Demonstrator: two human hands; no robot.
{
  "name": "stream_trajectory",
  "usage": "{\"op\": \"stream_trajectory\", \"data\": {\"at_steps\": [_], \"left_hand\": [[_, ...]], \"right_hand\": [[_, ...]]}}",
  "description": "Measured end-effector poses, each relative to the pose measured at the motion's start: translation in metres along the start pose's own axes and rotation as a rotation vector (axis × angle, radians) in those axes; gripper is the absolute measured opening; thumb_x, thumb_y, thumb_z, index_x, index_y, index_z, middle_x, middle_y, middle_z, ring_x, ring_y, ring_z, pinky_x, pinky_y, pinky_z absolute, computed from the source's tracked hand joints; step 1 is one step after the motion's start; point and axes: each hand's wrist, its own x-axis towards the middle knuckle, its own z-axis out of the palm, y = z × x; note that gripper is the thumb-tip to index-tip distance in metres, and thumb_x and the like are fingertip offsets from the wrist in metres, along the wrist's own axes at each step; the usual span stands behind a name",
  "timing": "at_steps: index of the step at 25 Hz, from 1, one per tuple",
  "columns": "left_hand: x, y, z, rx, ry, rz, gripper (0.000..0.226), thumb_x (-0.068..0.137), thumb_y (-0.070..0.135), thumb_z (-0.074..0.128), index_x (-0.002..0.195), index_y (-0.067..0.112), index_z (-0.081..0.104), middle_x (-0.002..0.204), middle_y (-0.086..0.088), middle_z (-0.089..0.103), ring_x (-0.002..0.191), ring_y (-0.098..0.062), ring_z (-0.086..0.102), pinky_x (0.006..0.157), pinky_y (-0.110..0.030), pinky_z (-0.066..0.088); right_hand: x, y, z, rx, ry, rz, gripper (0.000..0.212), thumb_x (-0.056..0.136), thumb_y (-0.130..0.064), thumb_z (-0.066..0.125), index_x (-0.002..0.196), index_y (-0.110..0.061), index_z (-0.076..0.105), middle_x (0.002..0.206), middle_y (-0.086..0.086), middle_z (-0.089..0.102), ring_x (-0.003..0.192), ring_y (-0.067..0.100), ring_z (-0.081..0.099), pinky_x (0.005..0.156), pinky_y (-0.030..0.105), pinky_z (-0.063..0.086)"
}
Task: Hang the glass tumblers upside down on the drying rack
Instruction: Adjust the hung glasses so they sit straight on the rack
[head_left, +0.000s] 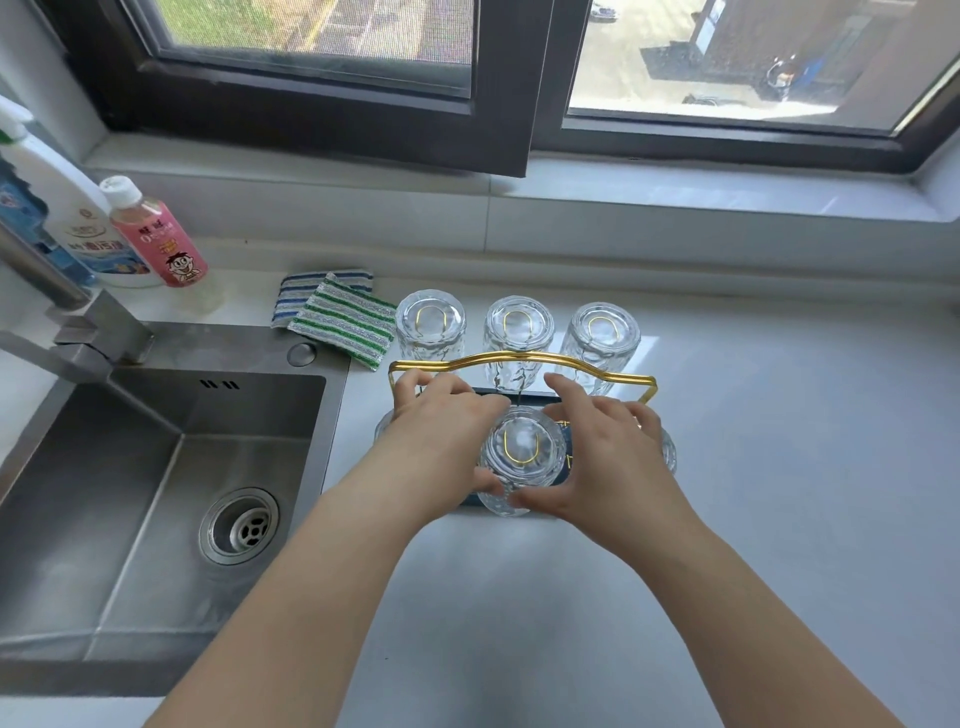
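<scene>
Head view of a pale table (753, 467) beside a steel sink (156, 493), below a dark-framed window (467, 104). A drying rack (524, 358) with a gold wire handle and a dark base stands near the middle of the table. Three glass tumblers hang upside down in its far row: the far-left tumbler (430, 318), the far-middle tumbler (518, 325) and the far-right tumbler (602, 332), each with a gold wire loop visible through its upturned base. In the near row the near-middle tumbler (522, 457) is likewise inverted over a gold loop; both hands close around it. The left hand (447, 431) presses its thumb and fingers to the tumbler's left side, and the right hand (602, 457) wraps the right side with its thumb at the lower rim, so each grip is partly curled on this one glass. Parts of two more glasses show at the near corners of the rack, largely hidden behind the hands. Two striped scrub cloths (337, 317) lie just left of the rack, touching each other. At the far left stand a pink-labelled bottle (156, 234) and a white detergent bottle (78, 223), behind the steel faucet (67, 322)
</scene>
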Motion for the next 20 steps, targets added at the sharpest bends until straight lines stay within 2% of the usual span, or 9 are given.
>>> {"op": "stream_trajectory", "data": {"at_steps": [2, 4, 7, 9, 11, 15, 20], "left_hand": [[-0.002, 0.002, 0.000, 0.009, 0.001, 0.019, 0.066, 0.072, 0.039, 0.071, 0.128, 0.022, 0.042, 0.129, 0.001, 0.050, 0.109, -0.009, 0.012, 0.087, -0.031, 0.008], [-0.004, 0.005, 0.001, -0.023, 0.022, 0.077, 0.077, 0.071, 0.045, 0.070, 0.134, 0.026, 0.030, 0.138, 0.007, 0.040, 0.124, -0.012, 0.021, 0.089, -0.030, 0.006], [-0.004, 0.025, 0.006, -0.153, 0.088, 0.196, 0.088, 0.071, 0.050, 0.067, 0.141, 0.028, 0.019, 0.146, 0.009, 0.030, 0.125, -0.004, 0.014, 0.096, -0.025, 0.001], [0.005, 0.045, 0.010, -0.174, 0.073, 0.248, 0.087, 0.071, 0.050, 0.067, 0.140, 0.025, 0.020, 0.145, 0.006, 0.031, 0.125, -0.006, 0.013, 0.099, -0.027, 0.000], [0.019, 0.061, 0.015, -0.112, 0.018, 0.243, 0.085, 0.070, 0.051, 0.067, 0.137, 0.020, 0.025, 0.142, 0.002, 0.037, 0.130, -0.015, 0.024, 0.102, -0.032, 0.005], [0.039, 0.071, 0.021, -0.016, -0.065, 0.163, 0.073, 0.070, 0.048, 0.069, 0.129, 0.017, 0.039, 0.130, -0.005, 0.051, 0.122, -0.024, 0.035, 0.100, -0.036, 0.015], [0.041, 0.071, 0.023, -0.001, -0.036, 0.181, 0.067, 0.068, 0.051, 0.070, 0.124, 0.023, 0.046, 0.126, -0.003, 0.054, 0.122, -0.020, 0.034, 0.098, -0.035, 0.006]], "right_hand": [[-0.004, 0.004, -0.007, -0.003, -0.011, -0.017, 0.107, 0.049, -0.060, 0.075, 0.138, -0.031, 0.023, 0.129, -0.013, 0.053, 0.123, 0.011, 0.036, 0.102, 0.026, 0.007], [-0.012, 0.018, -0.020, 0.062, 0.020, -0.006, 0.105, 0.045, -0.054, 0.080, 0.136, -0.031, 0.031, 0.128, -0.011, 0.054, 0.120, 0.011, 0.040, 0.102, 0.026, 0.015], [-0.030, 0.052, -0.036, 0.278, 0.088, 0.097, 0.092, 0.046, -0.040, 0.086, 0.126, -0.035, 0.042, 0.125, -0.014, 0.053, 0.116, 0.007, 0.045, 0.096, 0.022, 0.029], [-0.039, 0.069, -0.036, 0.360, 0.054, 0.159, 0.088, 0.049, -0.036, 0.086, 0.124, -0.037, 0.040, 0.127, -0.016, 0.050, 0.116, 0.005, 0.045, 0.097, 0.026, 0.035], [-0.043, 0.076, -0.028, 0.455, -0.002, 0.198, 0.086, 0.051, -0.035, 0.086, 0.123, -0.038, 0.038, 0.126, -0.019, 0.050, 0.116, 0.003, 0.048, 0.097, 0.028, 0.040], [-0.042, 0.078, -0.011, 0.622, 0.015, 0.217, 0.079, 0.053, -0.041, 0.081, 0.117, -0.048, 0.036, 0.114, -0.030, 0.051, 0.109, -0.010, 0.049, 0.088, 0.017, 0.044], [-0.041, 0.085, -0.006, 0.675, 0.066, 0.234, 0.082, 0.050, -0.043, 0.082, 0.119, -0.045, 0.038, 0.114, -0.026, 0.054, 0.105, -0.012, 0.051, 0.082, 0.009, 0.048]]}}
